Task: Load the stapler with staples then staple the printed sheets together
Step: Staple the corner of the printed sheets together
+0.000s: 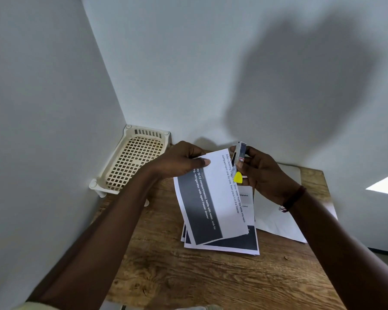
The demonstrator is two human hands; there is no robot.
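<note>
Right-hand fingers [244, 166] are curled tight around a small stapler [239, 159], thumb on its near face, the rest wrapped behind. Stapler stands roughly upright, silver-grey body with a red-and-white label, yellow tip [238, 177] poking out just below the thumb. Its mouth sits over the far right corner of the top printed sheet [213, 198]; can't tell if the jaws are actually pressed onto the paper.

Left hand [179, 162] is closed in a pinch on the same sheet's far left edge, thumb on top, other fingers underneath, holding that end lifted off the surface. The sheet spans between the two hands and slopes down toward the person from the fingers. It carries a dark grey band with white text and black text lines along the right side.

Under the lifted sheet, below and nearer than both hands, lies the stack of printed sheets [233, 245], slightly fanned, dark blocks showing at the near edge. Right of the stack, under the right hand [264, 173] and wrist, lies a plain white sheet [276, 220]. A dark red band [293, 198] wraps the right wrist.

All on a wooden table [188, 276]. Left of the left hand, in the wall corner, a cream plastic lattice tray [132, 159].
</note>
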